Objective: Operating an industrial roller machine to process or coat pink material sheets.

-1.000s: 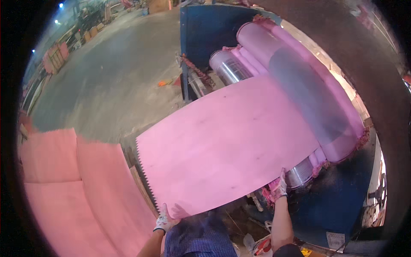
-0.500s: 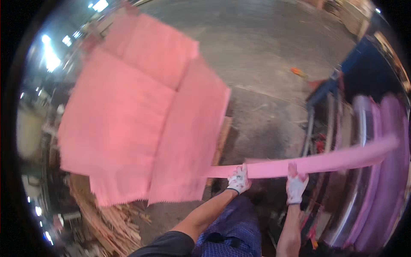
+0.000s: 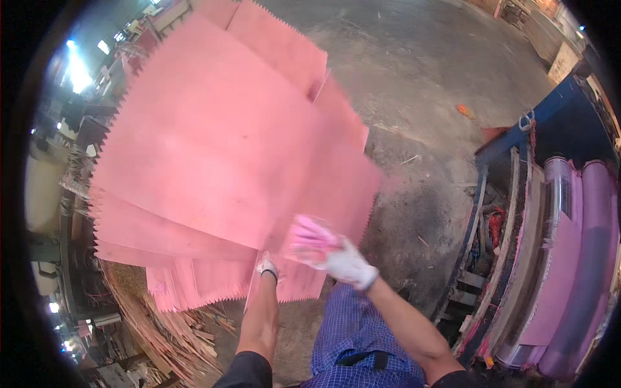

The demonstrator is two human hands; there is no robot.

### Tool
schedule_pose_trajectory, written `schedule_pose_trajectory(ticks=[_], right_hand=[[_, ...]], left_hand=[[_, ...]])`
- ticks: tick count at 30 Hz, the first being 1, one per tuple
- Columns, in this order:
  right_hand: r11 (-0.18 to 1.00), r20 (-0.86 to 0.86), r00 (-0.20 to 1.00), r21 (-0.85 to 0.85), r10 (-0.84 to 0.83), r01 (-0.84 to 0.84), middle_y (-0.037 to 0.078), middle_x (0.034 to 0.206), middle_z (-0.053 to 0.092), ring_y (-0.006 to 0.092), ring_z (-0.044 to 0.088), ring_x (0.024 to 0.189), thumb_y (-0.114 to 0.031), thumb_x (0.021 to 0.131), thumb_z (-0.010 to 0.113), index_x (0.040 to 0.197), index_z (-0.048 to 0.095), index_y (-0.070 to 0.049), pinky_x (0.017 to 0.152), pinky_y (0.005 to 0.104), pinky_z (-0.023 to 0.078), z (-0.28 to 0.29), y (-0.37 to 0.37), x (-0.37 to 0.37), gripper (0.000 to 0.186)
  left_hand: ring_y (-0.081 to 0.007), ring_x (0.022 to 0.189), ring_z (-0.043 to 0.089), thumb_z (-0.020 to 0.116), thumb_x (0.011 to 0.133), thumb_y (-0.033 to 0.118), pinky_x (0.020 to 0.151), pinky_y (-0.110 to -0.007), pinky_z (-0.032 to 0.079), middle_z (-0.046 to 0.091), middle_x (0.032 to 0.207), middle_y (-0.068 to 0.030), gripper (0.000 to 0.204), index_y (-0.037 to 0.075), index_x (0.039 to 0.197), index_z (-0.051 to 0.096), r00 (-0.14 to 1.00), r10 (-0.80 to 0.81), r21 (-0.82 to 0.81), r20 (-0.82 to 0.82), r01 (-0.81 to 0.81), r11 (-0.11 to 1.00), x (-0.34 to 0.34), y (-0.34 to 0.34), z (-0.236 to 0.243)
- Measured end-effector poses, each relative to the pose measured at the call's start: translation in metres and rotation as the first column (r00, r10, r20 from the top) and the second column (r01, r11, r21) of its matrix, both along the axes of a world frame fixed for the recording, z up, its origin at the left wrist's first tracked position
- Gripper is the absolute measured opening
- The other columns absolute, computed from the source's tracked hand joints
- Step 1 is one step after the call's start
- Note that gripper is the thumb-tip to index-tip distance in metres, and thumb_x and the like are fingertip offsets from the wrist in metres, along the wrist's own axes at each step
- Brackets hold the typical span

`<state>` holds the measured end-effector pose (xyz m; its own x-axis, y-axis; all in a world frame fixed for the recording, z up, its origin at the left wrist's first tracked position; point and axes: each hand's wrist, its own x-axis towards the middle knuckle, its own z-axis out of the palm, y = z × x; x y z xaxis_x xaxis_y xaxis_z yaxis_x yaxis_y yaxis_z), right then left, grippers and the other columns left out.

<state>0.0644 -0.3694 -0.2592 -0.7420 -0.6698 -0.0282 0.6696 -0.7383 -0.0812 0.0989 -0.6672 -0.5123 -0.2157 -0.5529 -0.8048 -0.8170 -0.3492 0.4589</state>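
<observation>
A stack of overlapping pink sheets with saw-toothed edges, apparently thin wood veneer, fills the left and middle. On top lies a large pink sheet. My left hand, in a white glove, is closed on that sheet's near corner; part of its fingers is hidden. My right hand, gloved in white with pink-stained fingers, is over the stack's right-hand part. Its fingers are blurred but look stretched out and spread, with no object visible in them.
To the right stands a blue-framed machine with long pink-smeared rollers. Thin wood strips lie heaped at lower left. An orange scrap rests on the concrete floor.
The long pink strip between my hands, which reached over the rollers, no longer shows there. Both hands have moved left to the stack, where a large sheet now covers the top.
</observation>
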Motion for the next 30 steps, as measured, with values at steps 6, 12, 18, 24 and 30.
schedule_pose_trajectory(ticks=[6,12,18,24,30], right_hand=[[-0.085,-0.492,0.845,0.87,-0.208,0.486,0.016,0.139,0.057,0.0252,0.064,0.119,0.0,0.097,0.062,0.143,0.047,0.002,0.106,0.0376,0.052,0.047,0.195,0.125,0.048],[-0.167,-0.517,0.656,0.838,-0.551,0.52,0.016,0.124,0.064,0.0253,0.065,0.111,-0.014,0.097,0.065,0.131,0.06,0.0,0.095,0.0352,0.056,0.004,0.354,0.271,0.037],[0.079,-0.448,0.735,0.826,-0.509,0.558,0.014,0.114,0.065,0.0254,0.064,0.099,-0.025,0.098,0.062,0.133,0.06,-0.004,0.085,0.0357,0.054,-0.132,0.409,0.252,0.041],[0.084,-0.301,0.795,0.912,-0.527,0.401,0.012,0.104,0.066,0.0254,0.062,0.087,-0.037,0.099,0.059,0.134,0.06,-0.008,0.076,0.0361,0.053,-0.179,0.455,0.329,0.046],[-0.102,-0.221,0.762,0.974,-0.609,0.201,0.01,0.094,0.066,0.0254,0.061,0.075,-0.048,0.1,0.056,0.136,0.06,-0.012,0.066,0.0366,0.051,-0.179,0.461,0.357,0.051]], left_hand=[[-0.027,0.126,0.056,0.068,0.082,0.069,0.101,-0.037,0.05,0.058,0.137,-0.0158,0.097,0.006,0.149,0.04,0.6,-0.795,0.05,-0.094,0.8,0.598,0.005,0.074,-0.051],[-0.0299,0.102,0.068,0.07,0.077,0.054,0.084,-0.045,0.056,0.068,0.116,-0.0188,0.081,-0.004,0.132,0.055,0.072,-0.997,-0.051,0.019,0.996,0.071,-0.015,0.281,0.065],[-0.038,0.131,0.056,0.063,0.083,0.047,0.108,-0.044,0.043,0.058,0.138,-0.0281,0.086,-0.001,0.148,0.035,0.142,-0.989,-0.14,-0.034,0.979,0.145,0.014,0.334,0.1],[-0.0394,0.113,0.066,0.064,0.089,0.052,0.098,-0.045,0.051,0.062,0.131,-0.0268,0.087,0.006,0.155,0.03,-0.372,-0.922,-0.118,-0.111,0.926,-0.359,0.062,0.347,0.042],[-0.0345,0.111,0.063,0.051,0.096,0.051,0.095,-0.048,0.05,0.064,0.123,-0.0198,0.07,0.008,0.151,0.041,-0.276,-0.954,-0.403,-0.115,0.891,-0.209,0.135,0.432,-0.022]])
